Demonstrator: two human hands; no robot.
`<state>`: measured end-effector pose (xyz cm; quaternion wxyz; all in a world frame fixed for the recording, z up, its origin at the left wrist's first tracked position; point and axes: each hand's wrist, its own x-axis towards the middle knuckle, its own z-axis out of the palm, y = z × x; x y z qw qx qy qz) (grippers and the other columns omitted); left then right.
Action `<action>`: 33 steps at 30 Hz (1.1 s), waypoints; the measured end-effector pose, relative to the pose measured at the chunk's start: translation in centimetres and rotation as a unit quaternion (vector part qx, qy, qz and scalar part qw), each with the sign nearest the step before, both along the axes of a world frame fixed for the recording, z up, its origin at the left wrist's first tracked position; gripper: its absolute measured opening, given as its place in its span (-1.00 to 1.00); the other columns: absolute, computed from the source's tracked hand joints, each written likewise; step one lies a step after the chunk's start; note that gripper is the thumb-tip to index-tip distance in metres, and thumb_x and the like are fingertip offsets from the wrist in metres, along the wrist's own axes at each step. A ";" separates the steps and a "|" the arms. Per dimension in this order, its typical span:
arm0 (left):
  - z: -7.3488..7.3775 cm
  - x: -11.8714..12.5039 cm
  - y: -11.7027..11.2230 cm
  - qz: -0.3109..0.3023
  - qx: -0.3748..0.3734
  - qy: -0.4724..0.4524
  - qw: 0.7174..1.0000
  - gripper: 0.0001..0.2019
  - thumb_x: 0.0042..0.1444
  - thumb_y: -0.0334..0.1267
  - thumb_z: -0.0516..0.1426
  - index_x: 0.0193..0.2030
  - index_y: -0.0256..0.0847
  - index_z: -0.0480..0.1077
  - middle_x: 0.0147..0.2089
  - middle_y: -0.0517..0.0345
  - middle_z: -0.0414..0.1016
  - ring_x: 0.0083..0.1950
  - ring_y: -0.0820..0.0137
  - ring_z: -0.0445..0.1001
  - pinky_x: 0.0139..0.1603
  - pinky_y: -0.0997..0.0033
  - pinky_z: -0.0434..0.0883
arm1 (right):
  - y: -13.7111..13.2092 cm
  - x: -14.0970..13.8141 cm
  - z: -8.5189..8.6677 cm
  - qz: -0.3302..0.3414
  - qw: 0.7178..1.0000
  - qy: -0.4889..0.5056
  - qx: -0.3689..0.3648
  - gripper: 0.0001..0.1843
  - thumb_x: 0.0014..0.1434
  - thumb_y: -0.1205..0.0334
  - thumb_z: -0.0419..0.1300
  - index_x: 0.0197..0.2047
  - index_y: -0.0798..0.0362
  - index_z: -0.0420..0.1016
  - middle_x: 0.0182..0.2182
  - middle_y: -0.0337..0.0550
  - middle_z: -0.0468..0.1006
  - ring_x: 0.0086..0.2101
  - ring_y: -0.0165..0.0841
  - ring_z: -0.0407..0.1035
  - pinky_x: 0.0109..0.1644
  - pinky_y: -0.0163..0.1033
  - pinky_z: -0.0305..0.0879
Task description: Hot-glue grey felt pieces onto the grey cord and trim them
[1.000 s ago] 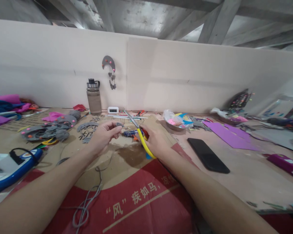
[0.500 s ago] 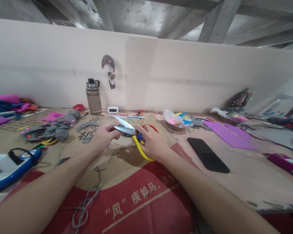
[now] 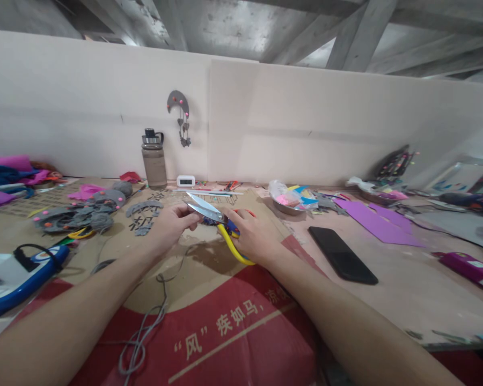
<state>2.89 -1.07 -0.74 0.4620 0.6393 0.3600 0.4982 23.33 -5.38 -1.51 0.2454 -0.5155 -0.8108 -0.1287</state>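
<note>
My right hand (image 3: 254, 236) grips yellow-handled scissors (image 3: 215, 220), blades parted and pointing left toward my left hand (image 3: 169, 224). My left hand's fingers are pinched together at the blade tips; what they hold is too small to make out, perhaps a grey felt scrap. Both hands hover over a brown cardboard sheet (image 3: 201, 268) with a red printed band (image 3: 225, 332) near me.
Grey felt cut-outs (image 3: 80, 214) lie at left, with a grey cord (image 3: 145, 327) trailing toward me. A water bottle (image 3: 153, 160) stands by the wall. A black phone (image 3: 342, 254), purple sheets (image 3: 374, 222), a bowl of scraps (image 3: 292, 201) and a blue-white device (image 3: 20, 268) lie around.
The scissors swung down from pointing up and away to pointing left at my left hand, and their blades have parted. My left hand stayed nearly still.
</note>
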 end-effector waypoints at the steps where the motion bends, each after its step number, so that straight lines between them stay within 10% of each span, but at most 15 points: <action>1: 0.0 0.0 0.0 -0.002 0.002 0.004 1.000 -0.88 -0.11 -0.22 0.23 -0.47 -0.21 0.46 -0.55 0.23 0.36 -0.49 0.47 0.26 -0.42 0.45 0.19 | 0.0 0.0 0.0 0.004 1.000 0.004 -0.003 -0.58 0.19 0.14 0.02 0.12 -0.01 0.23 -0.13 -0.04 0.45 -0.20 -0.27 0.35 -0.16 -0.24 0.20; 10: 0.8 0.2 -0.6 -0.018 -0.042 -0.051 0.998 -0.84 -0.11 -0.20 0.24 -0.51 -0.24 0.39 -0.59 0.28 0.26 -0.57 0.56 0.17 -0.50 0.51 0.14 | 0.6 0.1 -0.3 0.040 0.981 0.183 -0.041 -0.61 0.21 -0.03 0.00 0.01 -0.01 0.28 -0.31 -0.16 0.48 -0.36 -0.35 0.35 -0.28 -0.28 0.23; 16: 1.0 0.3 -1.0 -0.040 -0.064 -0.067 0.995 -0.87 -0.09 -0.25 0.21 -0.41 -0.26 0.45 -0.40 0.09 0.50 -0.50 0.48 0.38 -0.48 0.48 0.26 | 0.1 -0.2 -0.2 0.040 0.994 0.104 -0.012 -0.60 0.19 0.07 0.03 0.09 -0.03 0.22 -0.16 -0.07 0.37 -0.21 -0.30 0.29 -0.16 -0.23 0.24; 33: 0.8 0.5 -1.0 -0.038 -0.009 0.015 0.999 -0.88 -0.09 -0.28 0.15 -0.58 -0.21 0.40 -0.62 0.22 0.30 -0.59 0.50 0.13 -0.54 0.44 0.07 | -0.3 -0.1 0.2 -0.040 0.998 -0.027 0.026 -0.53 0.14 0.15 0.02 0.14 -0.03 0.17 -0.14 -0.02 0.36 -0.20 -0.21 0.27 -0.19 -0.18 0.20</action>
